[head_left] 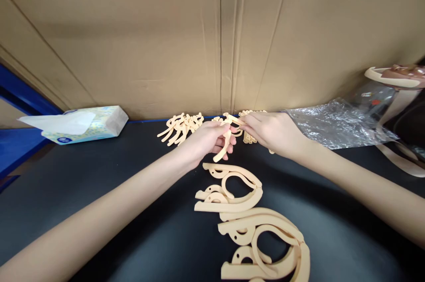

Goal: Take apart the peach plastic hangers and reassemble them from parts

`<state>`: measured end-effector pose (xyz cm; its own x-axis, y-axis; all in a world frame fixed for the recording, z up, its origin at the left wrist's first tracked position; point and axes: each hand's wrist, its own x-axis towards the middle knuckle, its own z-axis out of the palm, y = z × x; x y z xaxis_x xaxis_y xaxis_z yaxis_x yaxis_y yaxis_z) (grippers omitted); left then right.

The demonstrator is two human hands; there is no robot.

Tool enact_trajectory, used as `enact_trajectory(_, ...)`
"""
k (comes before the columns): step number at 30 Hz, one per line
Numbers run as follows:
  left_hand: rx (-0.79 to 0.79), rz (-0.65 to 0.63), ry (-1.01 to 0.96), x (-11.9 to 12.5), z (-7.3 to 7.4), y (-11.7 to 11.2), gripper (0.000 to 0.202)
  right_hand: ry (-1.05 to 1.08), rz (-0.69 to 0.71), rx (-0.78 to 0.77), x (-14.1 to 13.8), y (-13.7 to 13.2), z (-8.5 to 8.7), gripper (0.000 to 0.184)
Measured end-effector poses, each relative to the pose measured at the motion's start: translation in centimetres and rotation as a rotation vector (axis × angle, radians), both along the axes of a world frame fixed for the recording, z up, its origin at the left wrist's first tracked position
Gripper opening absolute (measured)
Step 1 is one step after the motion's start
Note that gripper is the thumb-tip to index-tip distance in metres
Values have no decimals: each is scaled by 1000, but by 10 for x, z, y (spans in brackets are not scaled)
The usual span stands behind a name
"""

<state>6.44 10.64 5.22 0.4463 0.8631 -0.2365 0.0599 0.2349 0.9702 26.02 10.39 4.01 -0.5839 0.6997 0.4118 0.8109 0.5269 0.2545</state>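
Observation:
My left hand (pixel 207 138) is closed around a beige curved plastic folding-hanger piece (pixel 223 148), one end pointing down toward me. My right hand (pixel 270 130) pinches another beige hanger arm (pixel 235 119) against the top of that piece, where the two meet. Fingers partly cover the joint between them. Nearer to me on the black tabletop lie folded beige hangers (pixel 232 204), with a further stack of folded hangers (pixel 262 224) closest to the camera.
Loose beige curved parts (pixel 182 127) lie in a pile at the back left. Behind my right hand is a row of beige pieces (pixel 249 137). A tissue pack (pixel 99 125) is at left, a clear plastic bag (pixel 332 125) at right. A cardboard wall (pixel 149 43) bounds the back.

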Motion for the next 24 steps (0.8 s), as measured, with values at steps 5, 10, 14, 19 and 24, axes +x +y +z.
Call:
enact_trajectory(5,108,64,12,9,-7,-6,36,13,-89,-51,-12,-6,-3,26)
enact_trajectory(10,328,145,132,16,-16,-7,41,293,-78,-210,-18,-8,4,33)
enact_trajectory(14,594,198,353,5,-14,-9,29,797,-60,-619,-2,10,12,33)
enact_trajectory(19,765,293,613,-30,-1,12,31,1211,-195,-554,40,41,15,31)
enact_trajectory(24,692,382,827,-71,-4,58,28,1063,-157,-221,60,42,7,17)
